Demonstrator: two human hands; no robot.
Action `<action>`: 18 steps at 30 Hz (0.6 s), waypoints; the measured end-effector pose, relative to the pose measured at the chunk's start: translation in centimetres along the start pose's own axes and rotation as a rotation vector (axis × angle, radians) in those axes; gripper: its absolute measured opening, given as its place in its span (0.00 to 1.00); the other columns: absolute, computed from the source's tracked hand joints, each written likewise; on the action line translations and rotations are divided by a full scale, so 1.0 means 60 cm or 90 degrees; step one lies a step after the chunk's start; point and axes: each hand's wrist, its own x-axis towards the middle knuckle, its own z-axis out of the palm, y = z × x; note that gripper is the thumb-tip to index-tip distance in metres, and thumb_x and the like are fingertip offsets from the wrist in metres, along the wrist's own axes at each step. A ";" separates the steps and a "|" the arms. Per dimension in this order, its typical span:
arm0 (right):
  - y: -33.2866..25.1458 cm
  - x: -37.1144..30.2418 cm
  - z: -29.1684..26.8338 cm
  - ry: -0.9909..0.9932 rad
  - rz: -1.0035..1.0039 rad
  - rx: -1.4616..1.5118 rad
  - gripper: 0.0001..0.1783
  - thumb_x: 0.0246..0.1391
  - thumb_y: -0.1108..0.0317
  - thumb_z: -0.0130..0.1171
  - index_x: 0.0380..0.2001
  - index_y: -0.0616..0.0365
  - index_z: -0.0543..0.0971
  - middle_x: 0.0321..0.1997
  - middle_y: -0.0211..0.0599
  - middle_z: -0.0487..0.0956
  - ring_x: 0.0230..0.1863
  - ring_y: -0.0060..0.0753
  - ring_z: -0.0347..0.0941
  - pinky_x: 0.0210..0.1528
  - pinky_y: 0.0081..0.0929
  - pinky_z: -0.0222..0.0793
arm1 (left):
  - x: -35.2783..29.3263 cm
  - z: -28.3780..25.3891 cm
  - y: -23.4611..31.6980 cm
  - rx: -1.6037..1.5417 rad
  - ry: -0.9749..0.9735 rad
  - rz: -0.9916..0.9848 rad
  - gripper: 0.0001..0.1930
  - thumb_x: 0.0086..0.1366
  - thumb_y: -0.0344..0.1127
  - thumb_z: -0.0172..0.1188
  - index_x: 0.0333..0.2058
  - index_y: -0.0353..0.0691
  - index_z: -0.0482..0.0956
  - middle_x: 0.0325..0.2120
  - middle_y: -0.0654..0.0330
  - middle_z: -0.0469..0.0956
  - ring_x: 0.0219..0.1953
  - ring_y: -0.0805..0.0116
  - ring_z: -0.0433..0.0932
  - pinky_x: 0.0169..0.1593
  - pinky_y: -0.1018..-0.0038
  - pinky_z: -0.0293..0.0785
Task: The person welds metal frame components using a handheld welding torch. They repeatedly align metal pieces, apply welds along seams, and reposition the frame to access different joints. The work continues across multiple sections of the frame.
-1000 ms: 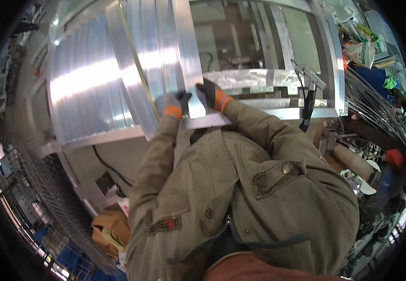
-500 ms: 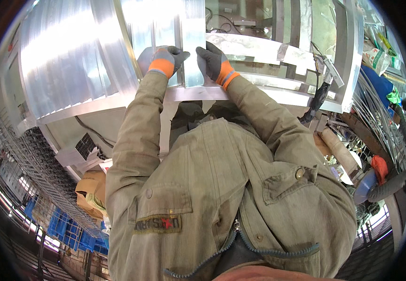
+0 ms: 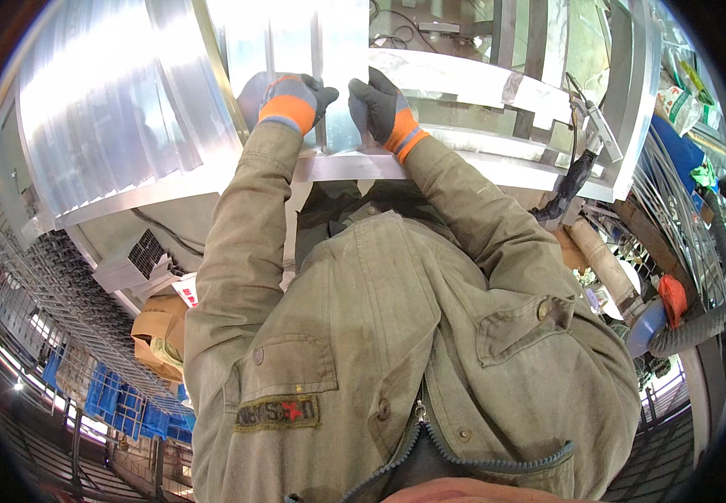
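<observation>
Before me is a long shiny ribbed metal strip (image 3: 343, 50), its near end at the silver frame edge (image 3: 350, 166). Both hands wear grey gloves with orange cuffs. My left hand (image 3: 297, 101) is closed at the strip's left raised edge, thumb toward the strip; its fingertips are partly hidden. Along the right edge, my right hand (image 3: 385, 111) pinches the strip between thumb and fingers. More ribbed metal sheeting (image 3: 128, 109) lies to the left, under bright glare.
Right of the strip, the open frame shows crossbars (image 3: 472, 88) and loose cables. A black-wrapped cable with a metal-ended tool (image 3: 601, 134) hangs over the frame's right side. Thin metal rods (image 3: 681, 210) and a grey hose (image 3: 694, 329) lie farther right. A cardboard box (image 3: 160, 335) stands lower left.
The view has shifted slightly. Both hands keep nearly the same places at the strip's edges; the left sits a little higher, and the strip's near end appears slightly farther away.
</observation>
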 end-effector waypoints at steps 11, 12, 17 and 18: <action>-0.108 -0.080 -0.092 0.040 -0.139 -0.118 0.29 0.72 0.61 0.64 0.69 0.62 0.73 0.62 0.46 0.84 0.57 0.38 0.83 0.58 0.32 0.80 | -0.012 -0.012 0.017 0.086 0.026 0.014 0.30 0.62 0.61 0.72 0.51 0.41 0.89 0.37 0.57 0.91 0.38 0.61 0.88 0.48 0.65 0.83; -0.133 -0.121 -0.131 0.023 -0.269 -0.255 0.24 0.74 0.62 0.62 0.66 0.62 0.77 0.57 0.44 0.86 0.54 0.36 0.84 0.57 0.31 0.81 | -0.013 -0.014 0.019 0.087 0.012 0.014 0.30 0.62 0.60 0.72 0.51 0.40 0.89 0.38 0.56 0.91 0.39 0.61 0.88 0.49 0.65 0.83; -0.258 -0.347 -0.379 0.380 -0.439 -0.484 0.18 0.76 0.58 0.59 0.53 0.62 0.83 0.42 0.32 0.85 0.38 0.27 0.79 0.43 0.29 0.77 | -0.016 -0.017 0.021 0.112 -0.010 0.019 0.30 0.63 0.60 0.72 0.52 0.40 0.89 0.41 0.54 0.91 0.43 0.58 0.88 0.53 0.63 0.83; -0.273 -0.378 -0.432 0.448 -0.475 -0.528 0.19 0.76 0.57 0.60 0.53 0.63 0.82 0.43 0.33 0.85 0.39 0.27 0.79 0.44 0.29 0.77 | -0.014 -0.016 0.022 0.119 -0.009 0.022 0.30 0.63 0.60 0.72 0.52 0.40 0.89 0.41 0.54 0.91 0.44 0.57 0.88 0.53 0.63 0.83</action>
